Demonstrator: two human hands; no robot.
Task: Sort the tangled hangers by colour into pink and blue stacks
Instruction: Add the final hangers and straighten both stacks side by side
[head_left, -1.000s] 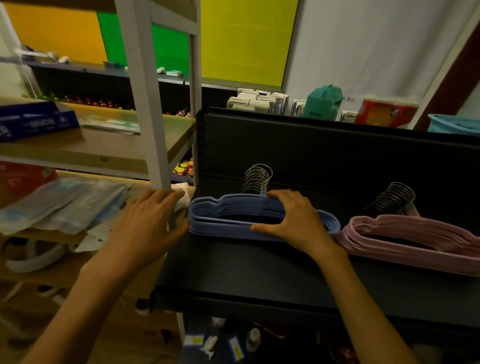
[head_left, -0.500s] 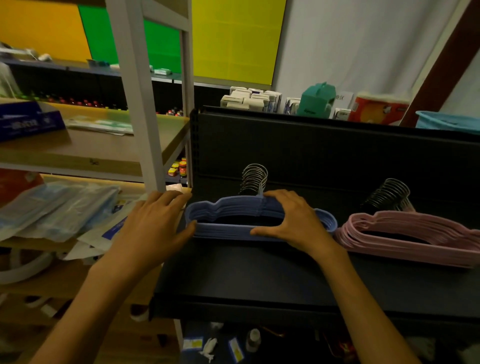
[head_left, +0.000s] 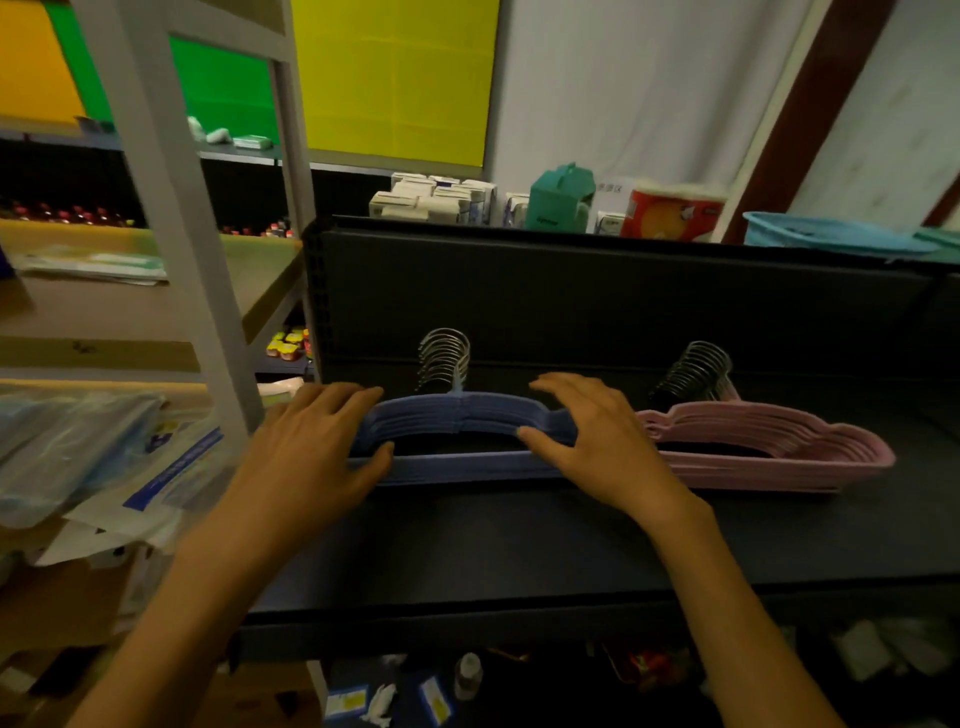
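A stack of blue hangers lies on the black shelf, its metal hooks pointing at the back panel. My left hand rests on the stack's left end, fingers flat on top and thumb against the front bar. At the right end, my right hand arches over the stack, thumb touching the front of the hangers' shoulder. Just right of that hand lies the stack of pink hangers with dark hooks. Both hands hide the ends of the blue stack.
A white shelf post stands close to the left of the black shelf, with plastic packets on the wooden shelf beside it. The black back panel rises behind the hangers. Boxes and a blue basket sit above it.
My left hand has moved right from beside the post onto the left end of the blue stack. My right hand has slid along to the stack's right end.
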